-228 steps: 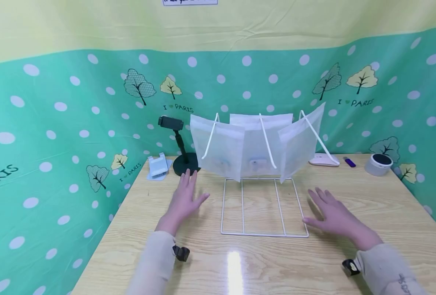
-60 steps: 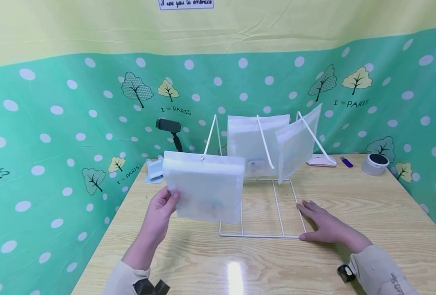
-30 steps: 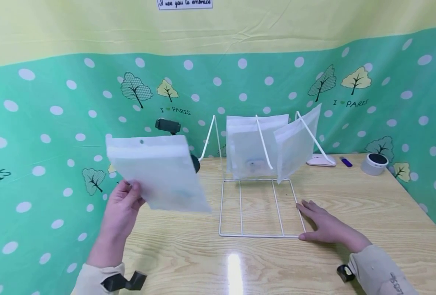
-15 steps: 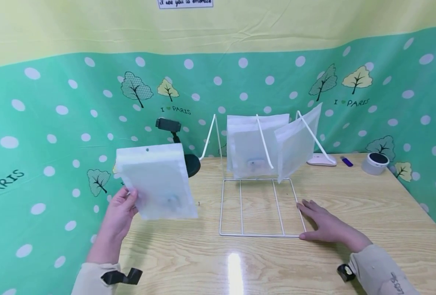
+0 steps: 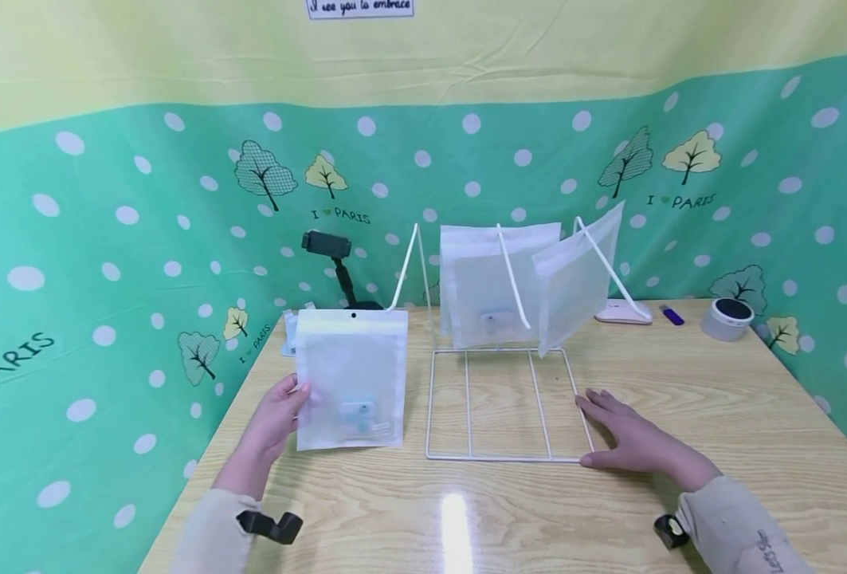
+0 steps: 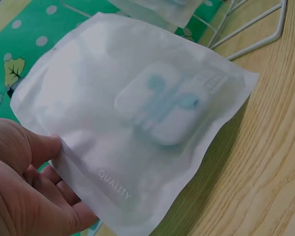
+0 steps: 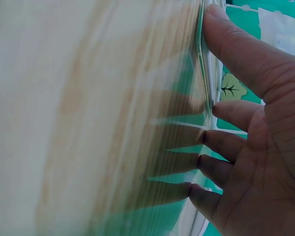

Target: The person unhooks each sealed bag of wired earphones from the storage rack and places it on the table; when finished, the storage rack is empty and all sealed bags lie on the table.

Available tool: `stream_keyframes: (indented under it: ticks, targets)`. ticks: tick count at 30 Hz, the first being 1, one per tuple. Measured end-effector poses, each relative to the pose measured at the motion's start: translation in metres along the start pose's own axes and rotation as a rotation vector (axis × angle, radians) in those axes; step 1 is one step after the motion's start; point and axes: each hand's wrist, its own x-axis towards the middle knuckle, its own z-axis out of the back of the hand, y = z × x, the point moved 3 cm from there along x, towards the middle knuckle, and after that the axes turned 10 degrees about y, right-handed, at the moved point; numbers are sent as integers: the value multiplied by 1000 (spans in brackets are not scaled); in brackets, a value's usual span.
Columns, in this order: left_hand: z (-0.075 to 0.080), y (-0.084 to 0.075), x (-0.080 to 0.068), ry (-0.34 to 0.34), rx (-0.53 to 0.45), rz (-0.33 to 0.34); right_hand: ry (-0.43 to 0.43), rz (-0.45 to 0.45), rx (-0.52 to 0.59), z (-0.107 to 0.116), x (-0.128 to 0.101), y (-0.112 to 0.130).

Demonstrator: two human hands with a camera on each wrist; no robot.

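Note:
My left hand (image 5: 272,418) pinches the left edge of a frosted zip bag (image 5: 351,359) between thumb and fingers, left of the rack. The bag is upright, its hang hole at the top. Inside, in the left wrist view, lies a coil of earphones (image 6: 160,103) in a white case, blurred by the plastic. My right hand (image 5: 620,434) rests with spread fingers on the right front corner of the white wire display rack (image 5: 495,458). Two hooks carry similar bags: one in the middle (image 5: 480,287), one at right (image 5: 581,279). The left hook (image 5: 403,267) is bare.
Behind the held bag stand a black stand with a camera-like head (image 5: 326,243) and a partly hidden light blue holder (image 5: 290,331). A white mouse (image 5: 622,312), a purple USB stick (image 5: 672,316) and a round white jar-like device (image 5: 728,319) sit at back right.
The bag, on the left hook at first, came off in my left hand and swung left. It has since moved right and down, facing me. My right hand came down onto the rack and stayed.

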Motion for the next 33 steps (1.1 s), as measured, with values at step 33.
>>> stream_keyframes:
  ticks: [33]
  targets:
    - [-34, 31, 44, -143, 482, 233, -18, 17, -3, -1, 1, -2]
